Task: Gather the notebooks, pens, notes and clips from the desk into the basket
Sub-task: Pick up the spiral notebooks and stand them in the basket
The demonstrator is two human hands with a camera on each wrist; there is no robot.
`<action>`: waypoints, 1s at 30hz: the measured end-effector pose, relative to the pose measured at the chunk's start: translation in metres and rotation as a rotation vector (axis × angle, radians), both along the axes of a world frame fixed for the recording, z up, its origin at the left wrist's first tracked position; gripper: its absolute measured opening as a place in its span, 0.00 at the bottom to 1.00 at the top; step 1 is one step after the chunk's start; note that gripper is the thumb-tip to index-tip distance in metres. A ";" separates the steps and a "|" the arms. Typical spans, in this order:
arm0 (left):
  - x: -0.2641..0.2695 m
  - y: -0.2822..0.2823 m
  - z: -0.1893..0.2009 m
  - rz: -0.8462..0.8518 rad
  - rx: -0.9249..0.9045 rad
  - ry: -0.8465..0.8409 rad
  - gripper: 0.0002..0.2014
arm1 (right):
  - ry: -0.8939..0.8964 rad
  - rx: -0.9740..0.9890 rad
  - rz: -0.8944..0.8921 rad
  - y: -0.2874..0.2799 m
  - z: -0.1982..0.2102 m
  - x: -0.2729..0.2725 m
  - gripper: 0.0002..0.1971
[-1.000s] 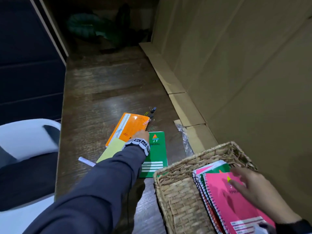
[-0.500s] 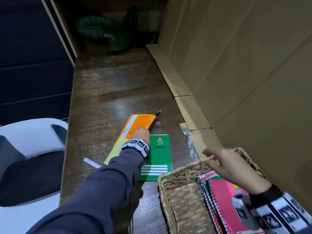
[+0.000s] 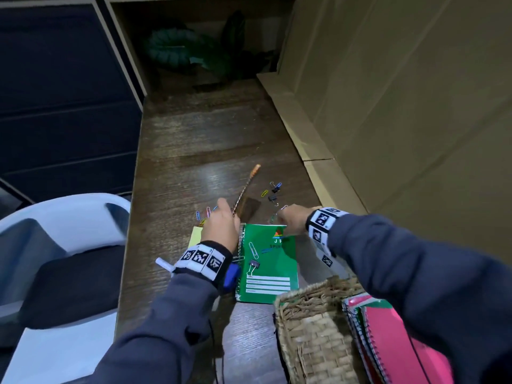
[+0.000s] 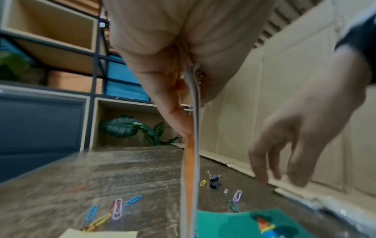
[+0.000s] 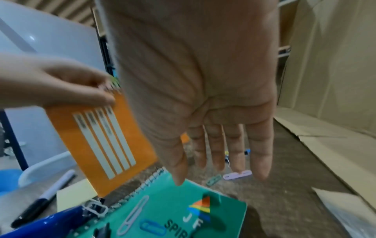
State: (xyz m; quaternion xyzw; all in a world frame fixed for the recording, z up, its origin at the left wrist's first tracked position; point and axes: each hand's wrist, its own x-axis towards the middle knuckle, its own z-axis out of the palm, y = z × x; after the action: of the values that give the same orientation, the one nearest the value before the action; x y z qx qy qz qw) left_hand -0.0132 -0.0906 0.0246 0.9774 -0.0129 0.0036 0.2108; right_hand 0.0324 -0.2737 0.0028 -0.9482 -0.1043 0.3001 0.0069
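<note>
Fingers: left hand (image 3: pixel 221 225) is pinching the orange notebook (image 5: pixel 101 136) by its spiral edge, lifting it edge-up off the worktop (image 3: pixel 199 139); right hand (image 3: pixel 291 221) is hovering with fingers spread.
Handling: light, floppy; probably steadier gripped at the spine.
Green notebook (image 3: pixel 270 261): lying flat, left of the basket (image 3: pixel 310 328), clips loose on it.

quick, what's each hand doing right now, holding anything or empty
Left hand: grips the orange notebook, lifted on edge.
Right hand: open, fingers straight, holding nothing.
</note>
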 end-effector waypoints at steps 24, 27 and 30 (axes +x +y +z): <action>-0.104 0.050 -0.007 0.252 -0.509 -0.115 0.10 | 0.133 -0.038 -0.152 0.005 -0.052 0.021 0.43; -0.113 0.054 -0.006 0.268 -0.505 -0.107 0.09 | 0.097 0.029 -0.186 0.002 -0.039 0.013 0.32; -0.121 0.057 -0.007 0.297 -0.507 -0.096 0.09 | 0.078 0.134 -0.214 -0.006 -0.018 0.007 0.24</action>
State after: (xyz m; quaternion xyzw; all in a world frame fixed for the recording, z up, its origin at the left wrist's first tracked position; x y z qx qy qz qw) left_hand -0.1345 -0.0337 0.0175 0.8836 0.1217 0.0837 0.4444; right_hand 0.0390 -0.2801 -0.0152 -0.9390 -0.0222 0.3265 0.1062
